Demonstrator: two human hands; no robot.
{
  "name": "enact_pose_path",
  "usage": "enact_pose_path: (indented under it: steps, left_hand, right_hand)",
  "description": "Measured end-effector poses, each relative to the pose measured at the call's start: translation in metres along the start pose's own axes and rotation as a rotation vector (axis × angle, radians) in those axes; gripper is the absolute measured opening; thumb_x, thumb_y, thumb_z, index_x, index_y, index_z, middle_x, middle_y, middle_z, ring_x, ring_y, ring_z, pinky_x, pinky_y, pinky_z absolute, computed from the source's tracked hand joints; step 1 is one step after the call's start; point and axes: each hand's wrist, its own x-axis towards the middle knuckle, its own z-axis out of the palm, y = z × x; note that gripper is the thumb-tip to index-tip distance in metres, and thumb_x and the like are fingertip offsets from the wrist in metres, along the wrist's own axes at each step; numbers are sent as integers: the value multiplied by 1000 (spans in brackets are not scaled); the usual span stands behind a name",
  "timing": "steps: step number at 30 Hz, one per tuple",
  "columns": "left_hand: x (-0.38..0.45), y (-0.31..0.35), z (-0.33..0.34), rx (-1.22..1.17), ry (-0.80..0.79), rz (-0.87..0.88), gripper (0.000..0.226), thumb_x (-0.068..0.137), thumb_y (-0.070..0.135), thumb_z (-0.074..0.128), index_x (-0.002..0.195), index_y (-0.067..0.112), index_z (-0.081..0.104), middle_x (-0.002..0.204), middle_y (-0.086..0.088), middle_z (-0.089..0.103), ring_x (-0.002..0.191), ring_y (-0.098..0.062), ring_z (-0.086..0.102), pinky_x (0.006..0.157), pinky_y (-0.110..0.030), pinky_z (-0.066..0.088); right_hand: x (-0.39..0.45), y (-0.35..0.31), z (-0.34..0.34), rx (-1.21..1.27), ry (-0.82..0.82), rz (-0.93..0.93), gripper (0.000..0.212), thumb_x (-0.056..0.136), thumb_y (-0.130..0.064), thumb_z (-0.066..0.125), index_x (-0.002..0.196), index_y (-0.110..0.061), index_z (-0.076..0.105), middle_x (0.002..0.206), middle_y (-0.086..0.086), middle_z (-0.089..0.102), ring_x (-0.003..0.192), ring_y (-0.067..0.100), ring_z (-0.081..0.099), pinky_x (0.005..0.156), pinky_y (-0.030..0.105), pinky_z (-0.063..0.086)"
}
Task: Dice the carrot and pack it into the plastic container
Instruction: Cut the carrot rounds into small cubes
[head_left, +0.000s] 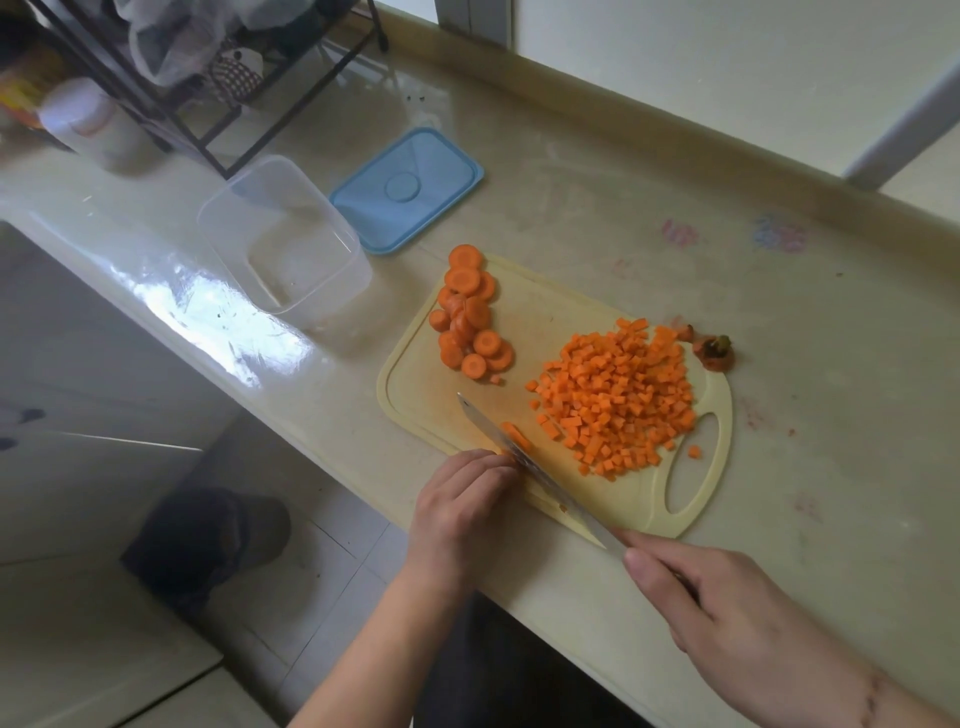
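Right hand (727, 613) is gripping the steel kitchen knife (524, 462), fingers curled round its handle, blade lying across orange carrot slices (517, 439) on the pale yellow plastic cutting board (613, 514). Left hand (462, 499) is holding those slices down, fingers curled onto them. Diced orange carrot pile (618, 400) is sitting mid-board, round carrot slices (470, 314) at the far corner. Clear rectangular plastic container (283, 236) is standing empty on the beige desk (675, 208) beside its blue lid (408, 189).
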Motion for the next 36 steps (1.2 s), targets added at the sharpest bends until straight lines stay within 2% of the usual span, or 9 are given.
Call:
enact_pose_path:
  steps: [4, 9, 12, 15, 19, 23, 26, 29, 36]
  left_hand:
    - [1, 0, -1, -16, 0, -16, 33, 107, 13, 51, 88, 2, 75, 95, -5, 74, 92, -21, 69, 81, -31, 57]
    - [2, -1, -2, -60, -10, -2, 33, 106, 12, 52, 87, 0, 75, 97, -7, 75, 92, -25, 70, 78, -37, 57]
    - [5, 1, -9, -92, 45, 1, 24, 102, 9, 57, 87, 2, 74, 97, -8, 73, 92, -23, 68, 81, -32, 57]
    - [5, -1, -33, -68, 124, -80, 6, 91, 3, 64, 89, 5, 69, 96, -3, 65, 88, -21, 64, 80, -27, 54]
    - [36, -6, -77, -96, 202, -345, 12, 85, 11, 57, 86, 15, 69, 87, 2, 65, 81, -14, 63, 73, -34, 53]
    - [93, 6, -96, -193, -415, -230, 24, 88, 31, 66, 109, 22, 73, 106, 12, 68, 94, -8, 63, 83, -20, 50]
    - [109, 14, -80, -59, -842, -44, 38, 93, 38, 67, 125, 18, 70, 121, 6, 64, 105, -4, 58, 93, -20, 48]
    - [113, 18, -67, -25, -1006, -1, 37, 93, 34, 70, 126, 17, 70, 115, 3, 63, 99, -12, 59, 90, -26, 50]
    - [130, 14, -64, -1, -1120, 4, 26, 89, 34, 71, 109, 17, 73, 98, 7, 58, 83, -9, 56, 76, -25, 52]
  right_hand:
    - [13, -3, 3, 11, 11, -79, 23, 90, -47, 37, 92, -53, 59, 55, -36, 53, 63, -12, 55, 58, 6, 36]
    - [4, -3, -5, 20, -27, -77, 41, 90, -44, 42, 128, -36, 53, 52, -40, 50, 66, -16, 56, 59, 3, 38]
    - [-10, -2, -11, -3, 16, -87, 47, 83, -66, 38, 125, -48, 50, 60, -41, 54, 67, -12, 59, 61, 4, 40]
    - [-22, 12, -18, -105, 62, -91, 63, 67, -93, 23, 119, -66, 47, 60, -21, 61, 53, 0, 52, 56, 16, 42]
    - [-34, 29, -24, -499, 138, -180, 54, 82, -83, 13, 132, -69, 27, 72, -22, 67, 62, 0, 60, 56, 20, 48]
    - [-36, 38, -23, -746, 149, -191, 55, 96, -66, 18, 130, -43, 55, 50, -9, 54, 37, 15, 52, 32, 30, 38]
    - [-35, 42, -18, -843, 215, -301, 55, 97, -63, 18, 128, -38, 54, 48, 0, 51, 31, 22, 47, 27, 32, 36]
    - [-34, 39, -15, -900, 251, -302, 56, 98, -63, 16, 128, -35, 54, 48, 3, 52, 29, 25, 45, 26, 31, 37]
    - [-37, 29, -1, -975, 287, -275, 59, 97, -64, 20, 123, -35, 63, 46, 2, 50, 27, 23, 44, 26, 29, 35]
